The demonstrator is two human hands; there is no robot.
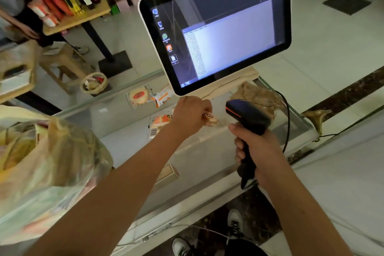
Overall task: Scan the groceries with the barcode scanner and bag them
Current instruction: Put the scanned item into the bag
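Our right hand (pixel 259 151) gripped the barcode scanner (pixel 247 114), handle upright, head aimed left at the packet (pixel 209 118) our left hand (pixel 191 115) pinched.

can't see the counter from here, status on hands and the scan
Right hand grips barcode scanner. Left hand pinches small snack packet beside scanner head. More packets lie on glass counter, plastic bag at left. Nothing between them.

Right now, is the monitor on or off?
On: the monitor glows, showing desktop icons and an open window.
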